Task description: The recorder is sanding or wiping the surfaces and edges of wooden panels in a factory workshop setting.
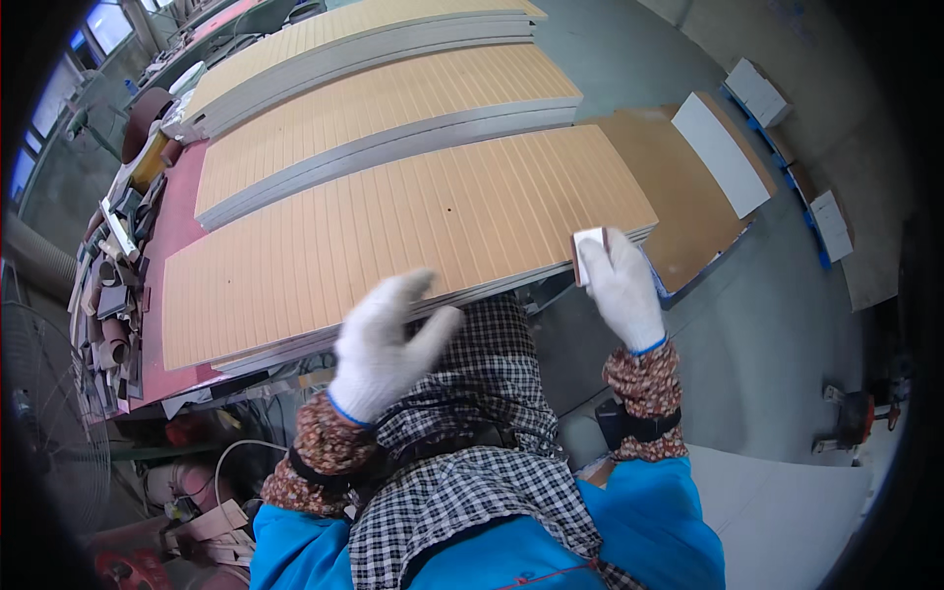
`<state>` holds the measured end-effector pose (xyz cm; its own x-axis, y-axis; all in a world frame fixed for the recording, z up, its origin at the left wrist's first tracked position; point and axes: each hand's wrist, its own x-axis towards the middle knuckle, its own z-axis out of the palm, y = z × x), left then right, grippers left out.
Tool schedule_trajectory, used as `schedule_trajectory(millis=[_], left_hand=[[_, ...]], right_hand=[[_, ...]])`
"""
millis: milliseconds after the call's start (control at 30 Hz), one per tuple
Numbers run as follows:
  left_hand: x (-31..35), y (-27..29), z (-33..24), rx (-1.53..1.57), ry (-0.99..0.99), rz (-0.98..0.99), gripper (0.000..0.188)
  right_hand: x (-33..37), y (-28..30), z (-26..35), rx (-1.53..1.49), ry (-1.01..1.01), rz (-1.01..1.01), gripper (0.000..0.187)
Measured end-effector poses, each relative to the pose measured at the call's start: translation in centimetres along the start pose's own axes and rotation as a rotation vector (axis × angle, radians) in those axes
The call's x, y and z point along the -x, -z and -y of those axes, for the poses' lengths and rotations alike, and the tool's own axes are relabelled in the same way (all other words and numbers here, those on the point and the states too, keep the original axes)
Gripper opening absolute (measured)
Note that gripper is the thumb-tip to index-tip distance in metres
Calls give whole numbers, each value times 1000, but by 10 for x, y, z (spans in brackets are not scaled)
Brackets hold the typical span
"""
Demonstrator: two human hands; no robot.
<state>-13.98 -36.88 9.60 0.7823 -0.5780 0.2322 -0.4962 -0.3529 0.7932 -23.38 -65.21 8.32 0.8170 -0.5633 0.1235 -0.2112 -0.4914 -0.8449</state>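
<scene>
In front of me lies a stack of tan grooved boards (374, 251), the top one marked by parallel grooves and a small dark hole. My right hand (624, 295), in a white knit glove, grips a small sanding block (590, 239) with a white face and reddish-brown edges. It is at the near right edge of the top board; whether the block touches the edge I cannot tell. My left hand (386, 346), also gloved and slightly blurred, hovers by the near long edge with thumb and fingers apart, holding nothing.
Two more board stacks (393, 96) stand behind on the red-topped table (169, 285). Sandpaper rolls and scraps (110, 305) crowd its left end. A brown sheet (678, 192) lies at right, beside a white panel (723, 157). A fan (59, 423) stands at far left.
</scene>
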Motion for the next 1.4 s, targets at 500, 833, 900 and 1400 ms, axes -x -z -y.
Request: schedule_trajectory(millis=[500, 833, 900, 1400], left_hand=[[-30, 38, 63, -642, -97, -55, 88], [-33, 27, 62, -669, -19, 41, 90], [-33, 28, 62, -667, -15, 43, 90], [-31, 31, 66, -601, -2, 22, 85]], right_hand=[[27, -35, 16, 793, 312, 57, 18], [-4, -35, 27, 925, 353, 156, 18], [-31, -46, 27, 908, 216, 160, 21], [-217, -104, 40, 908, 247, 215, 40]])
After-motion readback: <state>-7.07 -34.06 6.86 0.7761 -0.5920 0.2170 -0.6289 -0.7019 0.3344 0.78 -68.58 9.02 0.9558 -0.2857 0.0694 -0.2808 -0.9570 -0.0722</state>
